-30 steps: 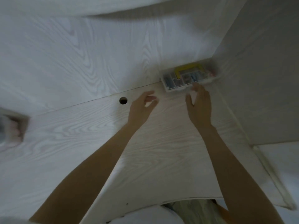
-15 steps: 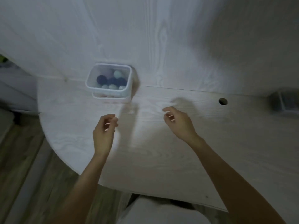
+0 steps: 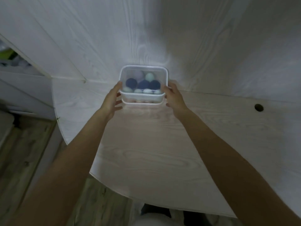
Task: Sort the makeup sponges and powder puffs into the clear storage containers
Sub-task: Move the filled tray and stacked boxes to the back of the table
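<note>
1. Nearest the camera, the pale wood-grain desk [image 3: 146,152] ended in a curved front edge, with wooden floor [image 3: 24,152] beyond it at the left. A broad bare stretch of desktop lay between that edge and the hands.

2. The left hand [image 3: 110,100] pressed the left side of the clear container [image 3: 144,95], thumb up by the rim and fingers curled toward its lower wall. The right hand [image 3: 175,97] gripped the right side, fingers wrapped round the corner.

3. The container sat at the back of the desk, touching or just off the rear wall panel [image 3: 162,38], and seemed to be 2 stacked tubs, though blur made that unsure.

4. Through the lid, 3 dark blue sponges [image 3: 144,84] lay in a row, with 1 mint sponge [image 3: 149,77] and 1 lilac sponge [image 3: 138,74] behind them; about 4 pale ones showed along the front wall.

5. To the right, 1 round cable hole [image 3: 258,107] pierced the desktop, well apart from the container.

6. Half a second earlier both hands had hovered short of the container, loosely curled and holding nothing; now they had reached it, and the container sat centred in view rather than off to the left.
</note>
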A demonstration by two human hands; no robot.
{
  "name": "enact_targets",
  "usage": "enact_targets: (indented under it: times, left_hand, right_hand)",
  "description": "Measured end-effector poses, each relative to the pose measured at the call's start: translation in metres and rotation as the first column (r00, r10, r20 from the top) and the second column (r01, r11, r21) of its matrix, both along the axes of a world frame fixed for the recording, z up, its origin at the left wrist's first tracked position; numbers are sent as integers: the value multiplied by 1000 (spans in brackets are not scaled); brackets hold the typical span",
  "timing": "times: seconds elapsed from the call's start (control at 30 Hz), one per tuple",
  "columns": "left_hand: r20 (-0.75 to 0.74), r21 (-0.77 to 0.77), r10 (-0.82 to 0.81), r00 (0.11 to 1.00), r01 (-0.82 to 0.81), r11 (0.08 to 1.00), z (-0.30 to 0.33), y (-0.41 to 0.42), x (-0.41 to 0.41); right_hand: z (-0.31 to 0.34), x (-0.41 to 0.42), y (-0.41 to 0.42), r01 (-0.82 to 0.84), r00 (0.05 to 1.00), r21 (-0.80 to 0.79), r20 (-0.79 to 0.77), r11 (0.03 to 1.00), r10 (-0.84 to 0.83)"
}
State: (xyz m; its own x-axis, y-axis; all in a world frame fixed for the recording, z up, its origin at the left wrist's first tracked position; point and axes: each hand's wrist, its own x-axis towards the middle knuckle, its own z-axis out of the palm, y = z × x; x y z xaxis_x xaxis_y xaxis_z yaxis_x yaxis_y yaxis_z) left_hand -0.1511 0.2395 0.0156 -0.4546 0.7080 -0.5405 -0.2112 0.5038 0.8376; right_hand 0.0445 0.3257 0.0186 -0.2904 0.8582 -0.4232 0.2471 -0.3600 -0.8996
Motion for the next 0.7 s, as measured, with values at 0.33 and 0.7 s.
enact_targets:
  times: [0.33, 0.7]
  left_hand:
    - [-38, 136, 43, 998, -37, 990, -10, -3, 5]
    - [-106, 170, -124, 987, 140, 975, 33, -22, 160]
  right_hand:
    - [-3, 0, -7, 28, 996, -112, -84, 993, -38]
    - [12, 175, -75, 278, 913, -88, -285, 956, -292]
